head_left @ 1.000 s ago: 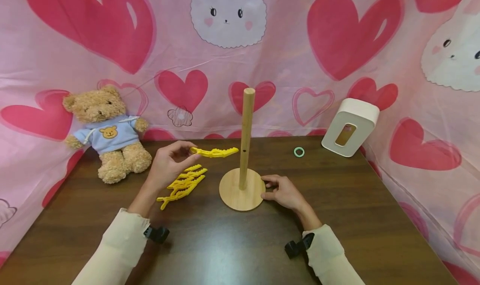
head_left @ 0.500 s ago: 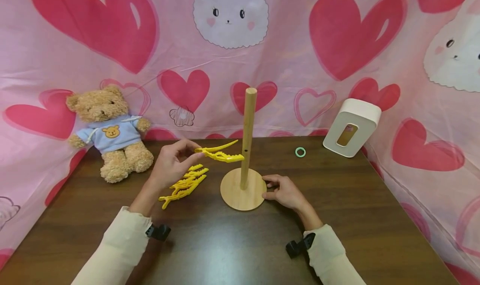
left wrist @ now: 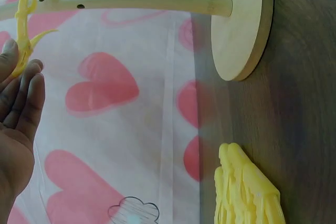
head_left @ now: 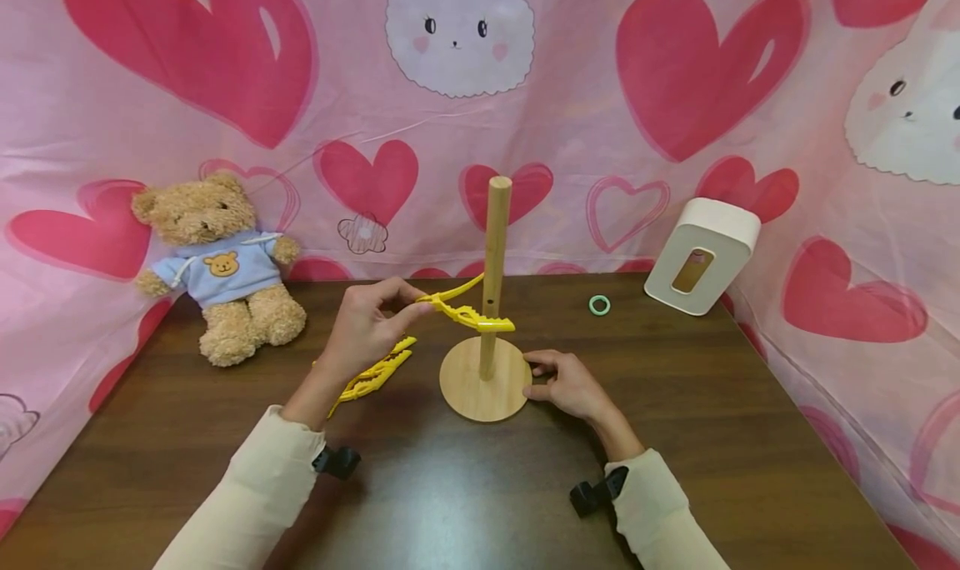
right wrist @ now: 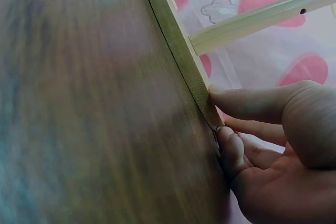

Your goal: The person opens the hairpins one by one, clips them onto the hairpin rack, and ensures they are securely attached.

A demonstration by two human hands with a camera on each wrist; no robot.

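My left hand pinches a yellow alligator hair clip near its hinged end, between thumb and fingers. The clip's two toothed arms are spread, one in front of the upright wooden post and the other reaching to its far side. That post rises from a round wooden base on the table. My right hand grips the base's right rim; in the right wrist view the thumb lies against its edge. Several more yellow clips lie on the table below my left hand, partly hidden by it in the head view.
A teddy bear in a blue top sits at the back left. To the right, a small green ring lies on the brown table, and a white box with a slot leans near the pink heart-printed backdrop.
My left hand has moved right towards the post. The clip in it has opened, and its arms have gone from beside the post to around it. My right hand has stayed at the base.
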